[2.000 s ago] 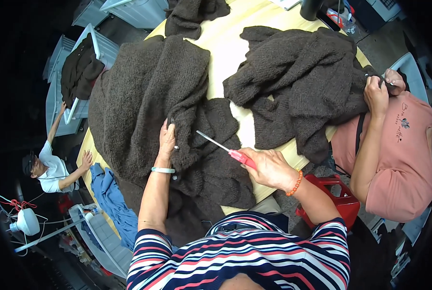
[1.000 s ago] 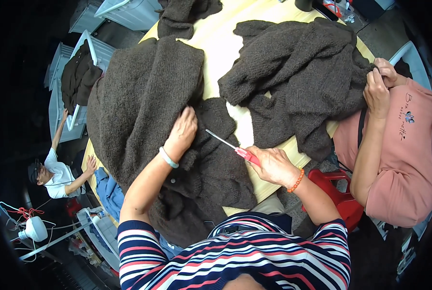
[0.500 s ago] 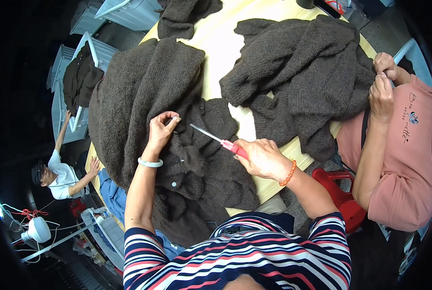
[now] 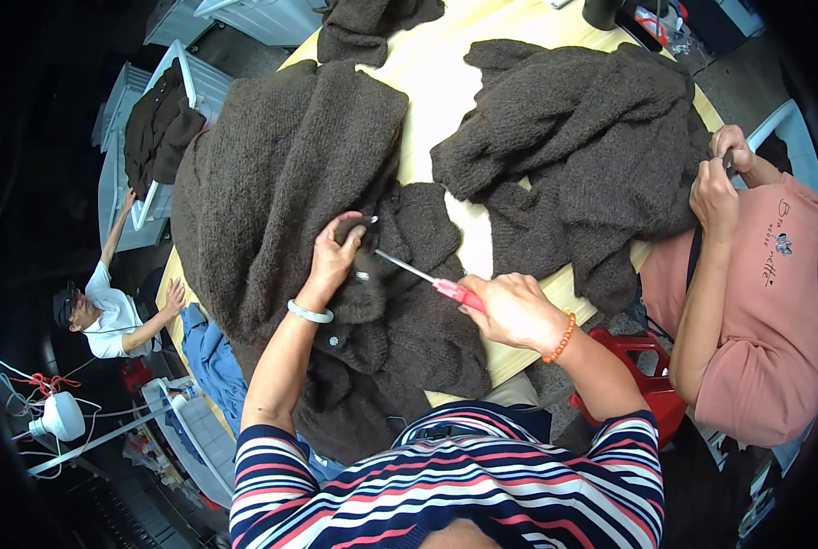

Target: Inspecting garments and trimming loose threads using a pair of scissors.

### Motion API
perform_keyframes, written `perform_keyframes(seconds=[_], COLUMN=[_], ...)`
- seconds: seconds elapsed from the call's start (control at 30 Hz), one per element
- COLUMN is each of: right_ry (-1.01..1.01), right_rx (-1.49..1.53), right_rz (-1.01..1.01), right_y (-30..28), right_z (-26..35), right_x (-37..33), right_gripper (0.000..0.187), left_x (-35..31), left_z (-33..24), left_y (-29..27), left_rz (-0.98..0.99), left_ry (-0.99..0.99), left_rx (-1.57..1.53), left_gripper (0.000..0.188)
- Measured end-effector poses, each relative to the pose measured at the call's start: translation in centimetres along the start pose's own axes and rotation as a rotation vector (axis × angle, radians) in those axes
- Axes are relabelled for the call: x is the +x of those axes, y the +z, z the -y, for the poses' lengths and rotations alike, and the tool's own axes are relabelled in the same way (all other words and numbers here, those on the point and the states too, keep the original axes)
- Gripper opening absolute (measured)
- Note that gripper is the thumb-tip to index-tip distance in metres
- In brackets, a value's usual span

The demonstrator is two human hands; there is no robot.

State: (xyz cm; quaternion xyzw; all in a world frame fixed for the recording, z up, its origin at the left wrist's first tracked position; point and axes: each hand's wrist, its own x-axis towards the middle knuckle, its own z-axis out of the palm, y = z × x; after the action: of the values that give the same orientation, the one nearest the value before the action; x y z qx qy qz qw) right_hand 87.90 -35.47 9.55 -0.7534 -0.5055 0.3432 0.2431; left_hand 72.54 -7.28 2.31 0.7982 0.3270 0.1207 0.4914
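A dark brown knitted garment (image 4: 290,192) lies bunched over the table in front of me. My left hand (image 4: 336,252) is closed on an edge of this knit, pinching a fold with a small shiny piece, perhaps a button, at the fingertips. Below it on the same garment sits a round sparkly button (image 4: 334,341). My right hand (image 4: 519,313) grips the pink-red handle of a thin-shafted tool (image 4: 457,293) that looks like a screwdriver. Its metal shaft points left, and the tip ends close to the fold under my left fingers. Whether the tip touches the cloth I cannot tell.
Another brown knit (image 4: 592,137) spreads across the right of the pale wooden table (image 4: 441,91). A co-worker in a pink top (image 4: 757,302) handles its edge. Another person (image 4: 112,316) is at the left, beside white bins (image 4: 153,220). A red stool (image 4: 642,375) stands at the lower right.
My left hand has moved right and now holds up a fold of knit with the shiny piece. The tool has shifted slightly right and down, its tip still near that hand.
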Motion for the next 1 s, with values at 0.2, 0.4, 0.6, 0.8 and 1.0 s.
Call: perform_keyframes(seconds=[0.2, 0.4, 0.6, 0.8, 1.0], right_ry=[0.001, 0.015, -0.088, 0.004, -0.023], right_rx=[0.003, -0.025, -0.064, -0.044, -0.077], right_rz=[0.079, 0.031, 0.149, 0.127, 0.08], right_y=[0.2, 0.4, 1.7, 1.9, 2.0], right_z=[0.0, 0.2, 0.3, 0.8, 0.8], right_x=[-2.2, -2.1, -3.1, -3.5, -4.1], right_gripper=[0.026, 0.026, 0.029, 0.032, 0.026], left_x=[-2.2, -2.2, -3.1, -3.3, -3.4], left_z=[-1.0, 0.0, 0.4, 0.6, 1.8], left_y=[1.0, 1.0, 1.1, 1.4, 2.7], left_rz=[0.083, 0.014, -0.006, -0.039, -0.042], left_ry=[0.312, 0.129, -0.258, -0.273, -0.242], left_rx=[0.426, 0.038, -0.47, -0.611, -0.732], left_gripper=[0.027, 0.022, 0.021, 0.023, 0.023])
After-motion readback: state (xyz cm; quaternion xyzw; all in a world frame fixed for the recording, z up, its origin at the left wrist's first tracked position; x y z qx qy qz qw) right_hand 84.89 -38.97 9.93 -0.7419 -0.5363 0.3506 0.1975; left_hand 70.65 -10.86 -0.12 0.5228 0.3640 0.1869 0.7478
